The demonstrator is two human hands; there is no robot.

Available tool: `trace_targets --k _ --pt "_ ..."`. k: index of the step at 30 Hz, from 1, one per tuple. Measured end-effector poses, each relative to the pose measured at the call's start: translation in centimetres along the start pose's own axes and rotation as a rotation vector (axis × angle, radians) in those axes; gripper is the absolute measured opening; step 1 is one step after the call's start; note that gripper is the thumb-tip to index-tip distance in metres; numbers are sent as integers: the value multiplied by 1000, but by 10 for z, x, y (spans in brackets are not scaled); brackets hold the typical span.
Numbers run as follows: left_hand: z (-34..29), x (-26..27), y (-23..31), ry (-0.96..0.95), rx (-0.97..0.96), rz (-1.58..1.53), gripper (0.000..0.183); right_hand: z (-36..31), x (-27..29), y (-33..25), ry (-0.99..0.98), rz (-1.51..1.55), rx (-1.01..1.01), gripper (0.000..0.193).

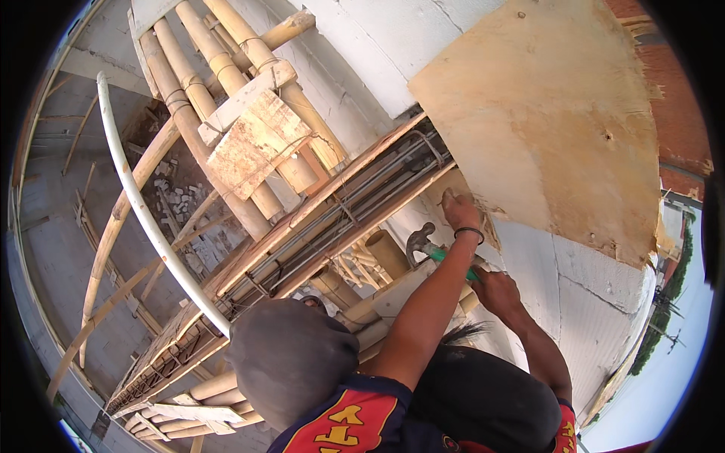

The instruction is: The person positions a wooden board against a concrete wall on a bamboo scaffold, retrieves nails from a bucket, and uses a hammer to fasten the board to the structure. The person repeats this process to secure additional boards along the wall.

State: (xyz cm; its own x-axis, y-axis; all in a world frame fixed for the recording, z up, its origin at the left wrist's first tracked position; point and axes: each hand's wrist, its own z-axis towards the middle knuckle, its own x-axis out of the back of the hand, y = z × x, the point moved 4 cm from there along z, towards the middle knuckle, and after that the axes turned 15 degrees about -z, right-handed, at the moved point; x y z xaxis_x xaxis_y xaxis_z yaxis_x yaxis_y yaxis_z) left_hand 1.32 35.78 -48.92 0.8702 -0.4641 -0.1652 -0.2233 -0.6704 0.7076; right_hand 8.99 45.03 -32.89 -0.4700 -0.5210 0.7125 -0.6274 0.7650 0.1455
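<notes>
My right hand (498, 293) is wrapped round the handle of a claw hammer (419, 240) with a green grip. The hammer's metal head points left, and my left forearm crosses in front of part of the handle. Farther up, my left hand (458, 209), a dark band at its wrist, is closed at the lower left edge of a large tan plywood sheet (544, 121). Whatever lies between those fingers is too small to make out. Just left of this hand runs a long wooden trough (377, 155) of boards with steel reinforcing bars (332, 208) inside.
Bamboo poles (198, 90) tied with wire stand at the upper left, with a rough wood block (259, 141) against them. A pale curved pole (136, 192) slants across the left. Pale block wall (596, 279) lies right of my hands. Rubble (181, 204) lies far below.
</notes>
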Motion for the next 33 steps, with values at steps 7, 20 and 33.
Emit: trace_targets --k 7,20,33 --pt "-5 -4 -2 -126 128 -96 47 1 4 3 7 -20 18 40" --pt "29 17 4 -206 383 -344 16 23 -51 67 -420 490 -241 40" --pt "86 44 -40 -226 336 -57 20 73 -217 83 -735 984 -498 29"
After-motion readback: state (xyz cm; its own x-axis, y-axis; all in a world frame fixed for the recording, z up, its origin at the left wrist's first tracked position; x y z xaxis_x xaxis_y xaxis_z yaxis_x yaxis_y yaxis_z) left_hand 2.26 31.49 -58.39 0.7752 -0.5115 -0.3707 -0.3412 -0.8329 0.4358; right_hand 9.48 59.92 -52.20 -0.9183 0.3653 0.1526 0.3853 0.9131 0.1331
